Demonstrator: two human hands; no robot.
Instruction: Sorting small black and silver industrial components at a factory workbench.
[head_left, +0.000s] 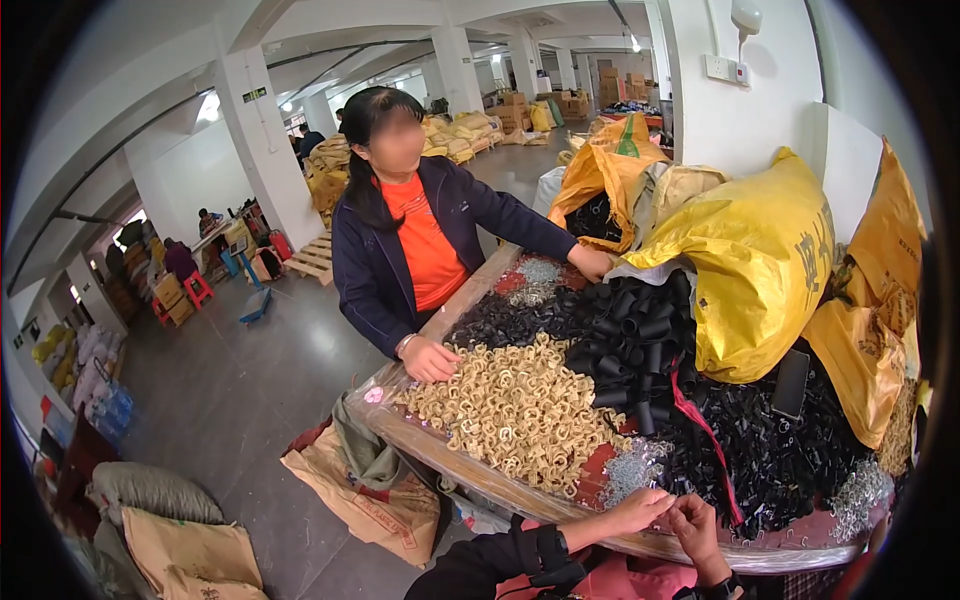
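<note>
Silver metal pieces point(634, 474) are lying heaped on the table point(780, 559), just beyond the left hand point(642, 508). It and the right hand point(697, 533) are meeting near the table's edge, fingertips pinching nearly closed; I cannot tell whether either is holding anything. Beige curved pieces point(512, 412) are lying farther off, and a co-worker point(425, 235) is standing beyond them.

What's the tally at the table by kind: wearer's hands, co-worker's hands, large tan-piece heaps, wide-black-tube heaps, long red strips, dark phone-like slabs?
Wearer's hands: 2 (left hand, right hand)
Co-worker's hands: 2
Large tan-piece heap: 1
Wide-black-tube heap: 1
Long red strip: 1
Dark phone-like slab: 1
Total: 8
</note>
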